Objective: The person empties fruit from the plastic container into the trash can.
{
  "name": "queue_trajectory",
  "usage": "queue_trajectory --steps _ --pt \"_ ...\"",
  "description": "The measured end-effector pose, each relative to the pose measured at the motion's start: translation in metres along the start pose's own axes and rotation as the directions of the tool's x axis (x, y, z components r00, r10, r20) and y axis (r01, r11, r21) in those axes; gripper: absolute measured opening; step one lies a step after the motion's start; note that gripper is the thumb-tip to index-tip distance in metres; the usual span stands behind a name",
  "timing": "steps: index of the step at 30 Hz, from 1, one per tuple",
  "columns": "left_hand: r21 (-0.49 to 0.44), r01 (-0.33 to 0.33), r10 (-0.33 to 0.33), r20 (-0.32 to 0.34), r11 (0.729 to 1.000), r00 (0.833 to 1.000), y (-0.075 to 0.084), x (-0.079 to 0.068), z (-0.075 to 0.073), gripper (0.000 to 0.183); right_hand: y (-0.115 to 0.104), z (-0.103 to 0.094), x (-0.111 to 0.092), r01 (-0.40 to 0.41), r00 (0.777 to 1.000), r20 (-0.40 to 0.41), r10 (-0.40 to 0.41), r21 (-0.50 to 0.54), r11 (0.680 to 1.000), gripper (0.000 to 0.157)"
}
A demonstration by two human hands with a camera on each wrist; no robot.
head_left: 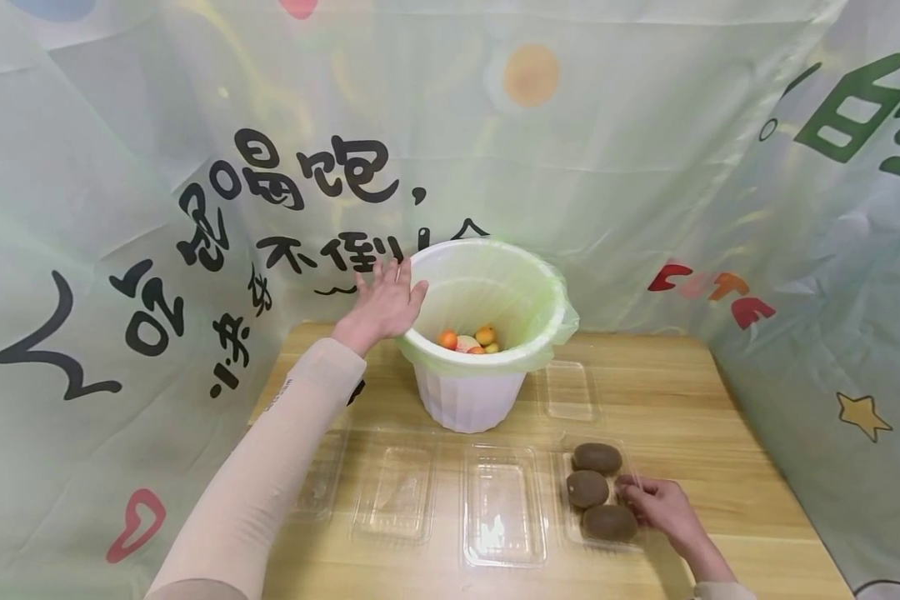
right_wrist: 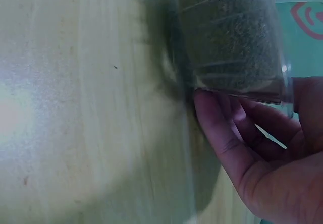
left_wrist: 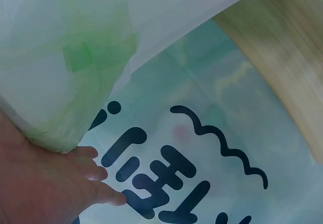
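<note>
My left hand (head_left: 388, 304) lies against the left rim of a white bucket (head_left: 468, 392), its fingers extended. A thin green plastic bag (left_wrist: 101, 57) lines the bucket and folds over the rim, and the left wrist view shows the hand against it. Several orange and pale fruits (head_left: 468, 342) sit deep inside. At the front right, a clear plastic container (head_left: 566, 521) holds three brown kiwis (head_left: 597, 459). My right hand (head_left: 663, 508) grips this container's right side. Its fingers (right_wrist: 217, 118) curl at the wall below the rim, beside a kiwi (right_wrist: 232, 37).
Clear trays stand in a row on the wooden table (head_left: 667, 400): a middle one (head_left: 504, 546), one to its left (head_left: 393, 533) and another partly behind my left arm (head_left: 318, 492). A further clear piece (head_left: 570, 392) lies right of the bucket. Printed curtains (head_left: 615, 183) enclose the table.
</note>
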State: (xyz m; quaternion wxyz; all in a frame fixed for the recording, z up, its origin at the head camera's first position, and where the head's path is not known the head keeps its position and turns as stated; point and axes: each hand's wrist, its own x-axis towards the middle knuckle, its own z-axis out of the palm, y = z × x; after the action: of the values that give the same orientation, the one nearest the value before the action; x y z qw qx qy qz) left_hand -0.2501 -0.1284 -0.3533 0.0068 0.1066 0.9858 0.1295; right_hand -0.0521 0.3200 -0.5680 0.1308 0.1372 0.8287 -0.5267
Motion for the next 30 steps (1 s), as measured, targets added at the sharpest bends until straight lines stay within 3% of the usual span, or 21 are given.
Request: queue_trajectory --steps 12,22,30 --pt "-0.024 0.002 -0.002 0.001 1.0 1.0 0.0 -0.001 0.0 0.071 -0.026 -0.019 -0.003 0.007 1.0 0.015 -0.007 -0.025 1.0 0.04" --pt "-0.018 0.003 -0.003 -0.001 1.0 1.0 0.0 -0.001 0.0 0.071 -0.073 -0.042 0.0 0.081 0.996 0.029 -0.08 -0.049 0.995 0.051" --pt "-0.022 0.002 -0.002 -0.003 1.0 1.0 0.001 -0.001 -0.001 0.071 -0.114 -0.064 0.009 0.159 0.987 -0.004 -0.16 -0.068 0.985 0.05"
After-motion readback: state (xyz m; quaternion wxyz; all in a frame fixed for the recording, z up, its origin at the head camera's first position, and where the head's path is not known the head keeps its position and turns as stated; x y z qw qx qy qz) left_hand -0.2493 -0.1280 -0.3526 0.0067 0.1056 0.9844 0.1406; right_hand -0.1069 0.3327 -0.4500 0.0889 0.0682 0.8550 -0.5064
